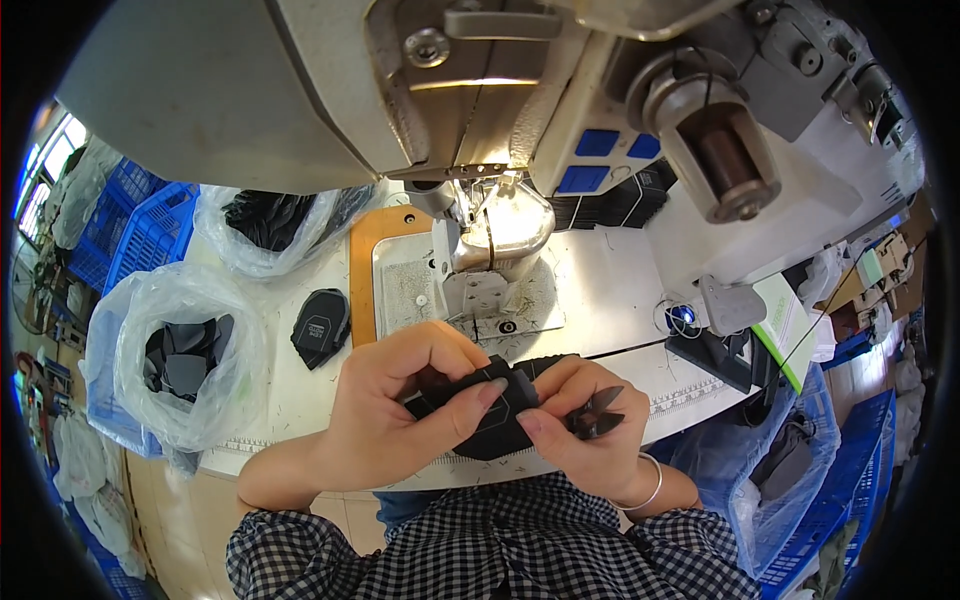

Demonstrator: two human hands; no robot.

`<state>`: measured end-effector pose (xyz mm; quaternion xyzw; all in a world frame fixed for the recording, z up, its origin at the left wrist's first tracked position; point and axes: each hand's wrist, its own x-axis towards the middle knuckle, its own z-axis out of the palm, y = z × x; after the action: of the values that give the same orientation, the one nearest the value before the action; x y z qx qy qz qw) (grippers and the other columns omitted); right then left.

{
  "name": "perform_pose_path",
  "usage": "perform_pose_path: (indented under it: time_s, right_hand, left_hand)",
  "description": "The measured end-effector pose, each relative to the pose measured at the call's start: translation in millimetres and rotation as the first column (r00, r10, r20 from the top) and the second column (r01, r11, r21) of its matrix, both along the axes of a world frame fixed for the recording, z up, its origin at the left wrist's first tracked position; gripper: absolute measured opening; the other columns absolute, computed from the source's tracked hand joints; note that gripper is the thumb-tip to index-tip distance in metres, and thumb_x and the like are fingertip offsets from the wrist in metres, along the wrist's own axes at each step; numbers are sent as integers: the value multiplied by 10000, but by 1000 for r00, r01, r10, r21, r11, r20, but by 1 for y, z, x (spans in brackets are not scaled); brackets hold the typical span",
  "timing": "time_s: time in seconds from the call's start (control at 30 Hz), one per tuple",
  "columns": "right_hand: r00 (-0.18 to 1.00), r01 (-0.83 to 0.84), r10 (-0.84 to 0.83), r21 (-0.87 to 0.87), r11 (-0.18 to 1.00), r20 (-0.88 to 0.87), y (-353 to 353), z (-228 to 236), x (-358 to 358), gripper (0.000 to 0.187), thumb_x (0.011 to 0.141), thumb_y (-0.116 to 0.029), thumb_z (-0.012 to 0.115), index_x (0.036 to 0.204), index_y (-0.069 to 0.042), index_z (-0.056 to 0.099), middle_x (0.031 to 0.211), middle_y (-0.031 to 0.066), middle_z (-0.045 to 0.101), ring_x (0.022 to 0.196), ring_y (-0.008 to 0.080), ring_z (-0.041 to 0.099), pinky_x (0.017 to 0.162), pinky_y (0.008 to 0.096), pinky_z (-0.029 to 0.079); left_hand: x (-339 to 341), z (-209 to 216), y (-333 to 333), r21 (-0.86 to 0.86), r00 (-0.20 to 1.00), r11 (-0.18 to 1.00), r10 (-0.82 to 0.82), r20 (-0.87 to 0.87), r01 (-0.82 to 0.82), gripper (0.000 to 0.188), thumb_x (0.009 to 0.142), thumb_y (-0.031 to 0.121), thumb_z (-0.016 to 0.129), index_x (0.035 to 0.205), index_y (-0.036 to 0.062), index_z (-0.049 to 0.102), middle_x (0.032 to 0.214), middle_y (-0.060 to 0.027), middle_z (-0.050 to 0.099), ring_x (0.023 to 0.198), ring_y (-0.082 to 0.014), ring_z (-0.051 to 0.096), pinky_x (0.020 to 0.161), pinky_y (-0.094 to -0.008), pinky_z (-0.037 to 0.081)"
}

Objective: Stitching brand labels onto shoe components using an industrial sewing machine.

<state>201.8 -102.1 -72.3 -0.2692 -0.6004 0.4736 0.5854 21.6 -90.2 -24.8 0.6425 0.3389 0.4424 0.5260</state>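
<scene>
Black patch (495, 432), lower centre, I see against the pale table (615, 270), blue crate (158, 235) at upper left; left hand (395, 405) and right hand (592, 455), both curled, pinch it, snips (598, 424) in the right

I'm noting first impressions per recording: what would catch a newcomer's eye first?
Probably the sewing machine filling the top, its needle area brightly lit. Centred below, the left grip and right grip hold a black piece, with dark snips poking from the right one. At left, an open plastic bag holds dark pieces.
</scene>
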Motion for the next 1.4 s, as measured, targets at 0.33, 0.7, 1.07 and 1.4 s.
perform_pose_path:
  time_s: [0.33,0.7,1.07,1.4]
  right_hand:
    - [999,6,-6,4,1000,-35,-2,0,-3,113,704,34,648,720,-2,543,767,92,605,500,-8,398,415,133,274]
    - [993,22,-12,-80,997,117,12,12,0,59,788,-30,590,834,7,579,658,-10,543,525,0,412,450,147,299]
    - [963,-199,247,-339,920,105,48,35,-11,159,839,-137,544,777,9,556,619,23,562,512,40,494,474,155,388]
    - [988,-113,137,-288,951,65,56,44,-19,186,837,-164,544,760,-3,595,576,13,554,453,22,455,417,150,360]
  left_hand:
    - [-1,-2,0,43,1000,999,-4,-25,5,133,754,-29,587,753,18,463,853,-100,534,730,-90,490,652,-201,399]
    - [1,6,11,-88,983,996,-16,-182,0,133,778,90,610,811,-18,540,752,-13,553,687,-38,480,591,-177,389]
    - [-15,6,54,-123,984,985,106,-146,-125,217,758,203,568,772,-13,575,658,8,550,586,-53,498,513,-189,397]
    - [-8,13,72,-265,973,953,189,135,-148,159,718,103,584,825,-15,581,782,-34,566,699,-94,536,647,-210,431]
